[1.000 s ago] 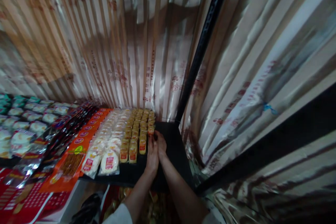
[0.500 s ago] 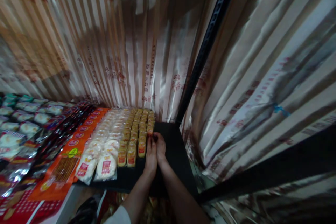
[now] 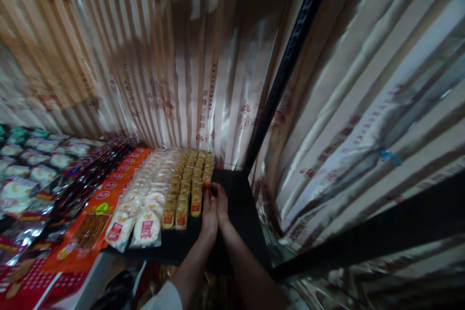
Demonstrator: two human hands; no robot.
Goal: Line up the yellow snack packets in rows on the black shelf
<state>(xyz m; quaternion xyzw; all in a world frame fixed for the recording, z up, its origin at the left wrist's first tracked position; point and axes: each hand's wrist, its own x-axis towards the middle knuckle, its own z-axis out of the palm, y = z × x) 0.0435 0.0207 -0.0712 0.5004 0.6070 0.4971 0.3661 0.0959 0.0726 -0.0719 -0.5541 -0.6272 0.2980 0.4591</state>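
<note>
My left hand [image 3: 209, 213] and my right hand [image 3: 222, 202] are side by side at the front of the rightmost row of small yellow wrapped cakes [image 3: 196, 203]. Their fingers close around the end of that row, where a wrapped cake with a red label [image 3: 207, 184] shows just past the fingertips. My hands hide much of what lies between them. To the left, two columns of round white packaged cakes [image 3: 146, 228] with red labels run back along the black shelf [image 3: 241, 203].
An orange strip of snack packs [image 3: 90, 227], dark shiny packets [image 3: 78, 191] and white-and-green packets [image 3: 43, 172] fill the left. A black upright post [image 3: 276, 92] stands at the right back corner. Printed plastic sheeting [image 3: 225, 58] hangs behind. Red packaging [image 3: 32, 281] lies at lower left.
The view has shifted slightly. Both hands stay at the front of the rightmost yellow row, almost unmoved.
</note>
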